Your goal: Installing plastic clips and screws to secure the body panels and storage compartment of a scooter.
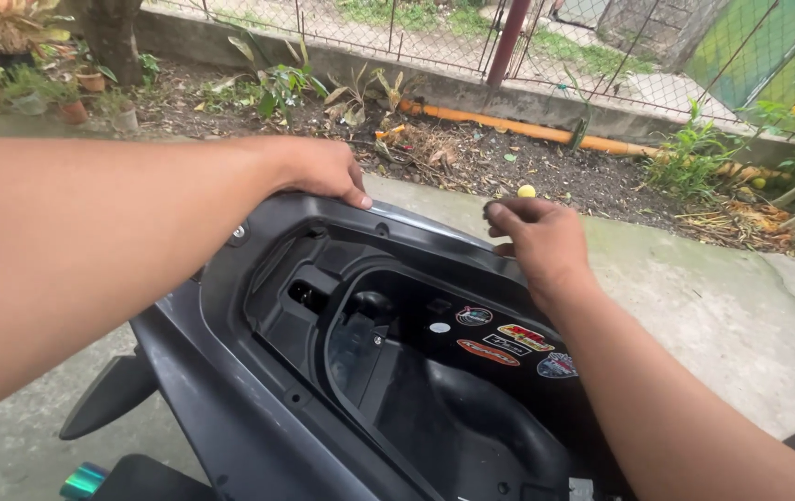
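A dark grey scooter body (230,408) fills the lower middle, its seat lifted away so the black under-seat storage well (453,408) shows, with several coloured stickers (504,341) on its inner wall. My left hand (319,172) rests on the far rim of the body panel, thumb pressed on the edge. My right hand (541,241) is at the same rim further right, fingers pinched together on a small dark part I cannot make out.
A concrete path (731,306) runs beside the scooter. Beyond it lies a soil bed with plants (286,88), potted plants (73,102) at the left, an orange pipe (509,125) and a wire fence (397,28).
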